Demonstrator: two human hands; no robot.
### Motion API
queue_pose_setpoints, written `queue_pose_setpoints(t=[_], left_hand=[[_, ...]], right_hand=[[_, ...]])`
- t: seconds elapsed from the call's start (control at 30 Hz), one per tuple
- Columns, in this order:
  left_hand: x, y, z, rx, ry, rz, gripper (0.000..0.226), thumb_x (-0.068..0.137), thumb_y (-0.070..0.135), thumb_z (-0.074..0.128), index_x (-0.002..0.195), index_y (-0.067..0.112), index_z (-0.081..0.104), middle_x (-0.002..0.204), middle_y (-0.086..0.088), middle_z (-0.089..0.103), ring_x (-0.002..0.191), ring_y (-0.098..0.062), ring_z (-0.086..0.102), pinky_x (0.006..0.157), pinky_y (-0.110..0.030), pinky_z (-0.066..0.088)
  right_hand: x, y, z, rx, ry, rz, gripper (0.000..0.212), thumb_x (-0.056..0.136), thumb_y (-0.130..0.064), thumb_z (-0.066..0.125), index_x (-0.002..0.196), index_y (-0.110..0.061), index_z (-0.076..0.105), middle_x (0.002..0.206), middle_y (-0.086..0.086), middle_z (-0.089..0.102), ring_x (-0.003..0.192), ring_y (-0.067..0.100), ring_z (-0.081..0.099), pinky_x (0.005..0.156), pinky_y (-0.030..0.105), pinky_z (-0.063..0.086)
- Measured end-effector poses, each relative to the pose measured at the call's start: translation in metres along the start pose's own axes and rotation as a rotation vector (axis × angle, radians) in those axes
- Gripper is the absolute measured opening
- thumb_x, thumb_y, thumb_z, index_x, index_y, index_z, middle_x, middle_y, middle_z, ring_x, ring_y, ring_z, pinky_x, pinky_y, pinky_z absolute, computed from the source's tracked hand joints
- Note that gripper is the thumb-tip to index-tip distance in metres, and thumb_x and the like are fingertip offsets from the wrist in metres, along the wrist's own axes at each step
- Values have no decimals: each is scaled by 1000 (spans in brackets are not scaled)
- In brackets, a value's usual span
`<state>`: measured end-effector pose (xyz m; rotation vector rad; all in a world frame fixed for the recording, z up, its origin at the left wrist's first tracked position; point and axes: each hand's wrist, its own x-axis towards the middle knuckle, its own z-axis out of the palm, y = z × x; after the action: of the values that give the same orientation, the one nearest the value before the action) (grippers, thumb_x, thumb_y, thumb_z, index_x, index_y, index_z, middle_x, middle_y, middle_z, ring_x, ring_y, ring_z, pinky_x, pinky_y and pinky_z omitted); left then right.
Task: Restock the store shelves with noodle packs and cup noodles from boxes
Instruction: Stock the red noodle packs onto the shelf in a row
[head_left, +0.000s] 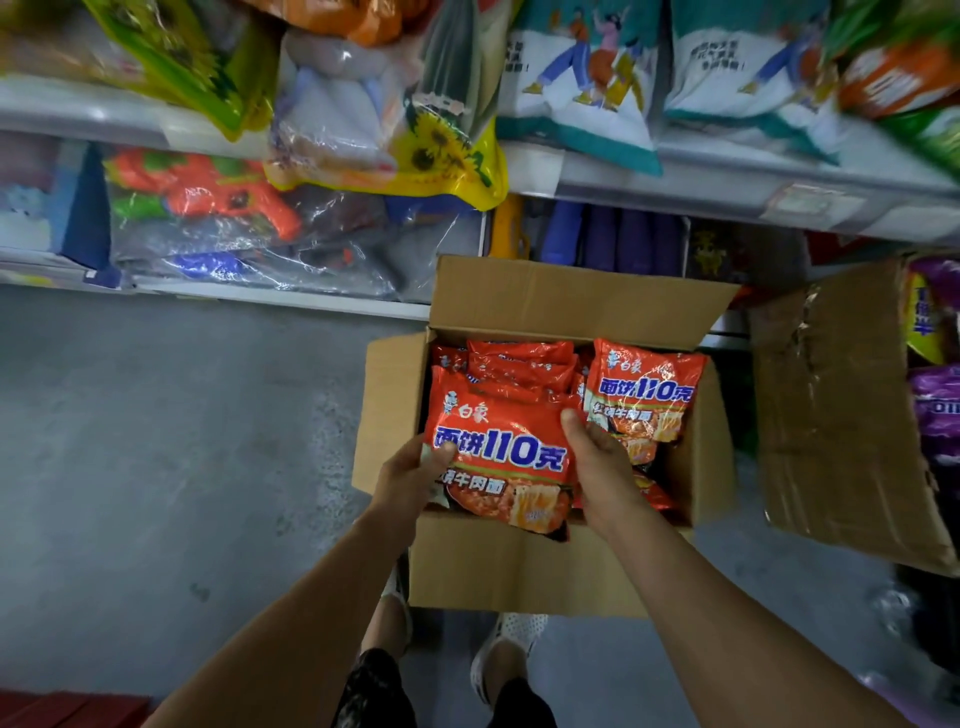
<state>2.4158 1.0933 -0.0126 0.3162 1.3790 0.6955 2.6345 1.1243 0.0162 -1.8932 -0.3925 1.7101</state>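
Both hands hold one red noodle pack (501, 447) over an open cardboard box (519, 566) that stands on the grey floor (182, 441). The left hand (410, 478) grips the pack's left edge, thumb curled onto its printed face and the other fingers hidden beneath it. The right hand (602, 467) grips the right edge the same way, thumb laid over the top corner, fingers wrapped behind. Just beyond the right hand's thumb a second red noodle pack (644, 395) stands upright against the box's right wall, and past the held pack, further from both hands, more red packs (519, 364) lie stacked in the box. The far flap of the box is raised toward the shelves (727, 182), which carry bagged goods well beyond the hands. To the right of the right hand, apart from it, a second cardboard box (841, 415) stands with purple packs (935, 410) in it. Below the forearms, the person's white shoes (506, 649) show on the floor beside the near wall of the box.
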Motion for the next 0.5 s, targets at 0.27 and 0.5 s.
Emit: queue_pose_setpoints(t=[0.27, 0.5], left_hand=[[2, -5, 12, -205, 113, -81, 45, 100, 43, 56, 124, 5, 62, 115, -21, 71, 108, -40, 69, 98, -56, 53], [10, -21, 19, -174, 153, -205, 35, 98, 36, 61, 116, 7, 66, 104, -16, 76, 92, -34, 75, 72, -39, 60]], right_hand=[[-2, 20, -4, -35, -75, -22, 39, 81, -36, 81, 118, -33, 70, 112, -6, 76, 107, 19, 72, 101, 52, 52], [-3, 38, -34, 11, -68, 159, 61, 62, -39, 91, 117, -22, 72, 113, 3, 76, 107, 27, 72, 103, 56, 50]])
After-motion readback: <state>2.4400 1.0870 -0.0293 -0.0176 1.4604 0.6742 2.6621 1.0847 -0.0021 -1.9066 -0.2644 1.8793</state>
